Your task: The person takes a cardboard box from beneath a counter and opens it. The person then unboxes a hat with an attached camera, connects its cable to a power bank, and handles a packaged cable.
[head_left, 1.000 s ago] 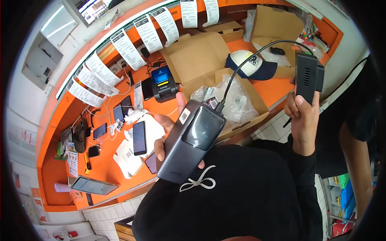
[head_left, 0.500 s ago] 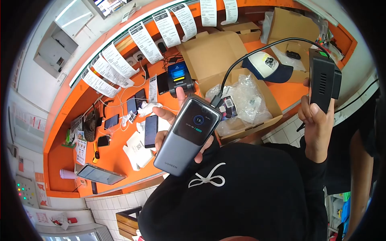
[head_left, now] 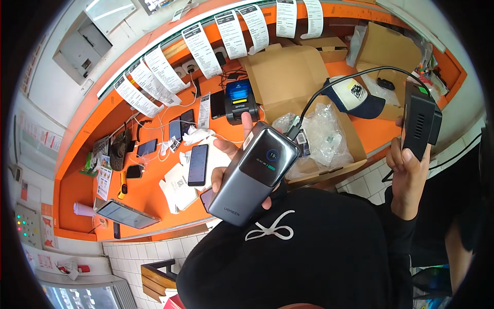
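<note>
A grey UGREEN power bank (head_left: 242,193) rests in my left hand (head_left: 226,165), tilted, with fingers showing on both sides of it. Its lit screen reads 19. From its top end a black cable (head_left: 342,80) arches over to a black box-shaped device (head_left: 419,121) with side vents and a small green patch on top. My right hand (head_left: 409,172) grips that device at its lower end, raised to the right. Below the power bank is the front of my black top. An open cardboard box (head_left: 355,157) with plastic wrap (head_left: 327,136) lies behind the cable.
On the orange counter (head_left: 149,198) are a phone (head_left: 198,165), a small printer (head_left: 240,103), papers (head_left: 177,188), a tablet (head_left: 128,212) and tangled white cables. A cap (head_left: 352,95) sits beside the box. Receipts (head_left: 200,49) hang along the shelf. Another person's arm (head_left: 455,252) shows at right.
The view has shifted slightly, so the counter things appear farther right. Both hands keep their holds; the power bank appears a little farther right and the black device slightly lower.
</note>
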The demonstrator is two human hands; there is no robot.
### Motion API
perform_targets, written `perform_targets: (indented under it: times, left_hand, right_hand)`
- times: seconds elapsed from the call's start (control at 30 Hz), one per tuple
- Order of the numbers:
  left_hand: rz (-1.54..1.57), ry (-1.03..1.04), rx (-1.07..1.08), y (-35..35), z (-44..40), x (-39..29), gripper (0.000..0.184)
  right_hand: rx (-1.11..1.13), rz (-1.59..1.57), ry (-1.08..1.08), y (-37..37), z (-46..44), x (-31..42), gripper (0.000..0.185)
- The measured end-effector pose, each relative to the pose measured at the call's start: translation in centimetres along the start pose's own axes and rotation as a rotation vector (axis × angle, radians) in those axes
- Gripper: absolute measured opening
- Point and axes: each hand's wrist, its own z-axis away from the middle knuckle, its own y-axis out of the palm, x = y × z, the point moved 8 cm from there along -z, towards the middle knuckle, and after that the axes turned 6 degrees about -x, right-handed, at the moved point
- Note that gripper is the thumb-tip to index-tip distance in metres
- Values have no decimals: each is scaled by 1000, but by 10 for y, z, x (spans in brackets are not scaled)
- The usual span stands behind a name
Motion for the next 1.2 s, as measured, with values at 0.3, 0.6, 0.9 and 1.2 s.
perform_targets:
  times: [0.3,0.6,0.9,1.2]
  left_hand:
    - [-27,-1,12,-6,1,7,78]
    - [-32,-33,20,-6,1,8,78]
    - [-58,-84,12,-2,0,5,78]
    - [-75,-116,19,0,3,7,78]
  right_hand:
    - [1,-11,-2,-2,-4,-1,60]
    - [30,7,18,0,-6,-3,60]
    - [10,6,-2,-3,-8,-4,60]
    - [-2,14,-4,-6,-8,-2,56]
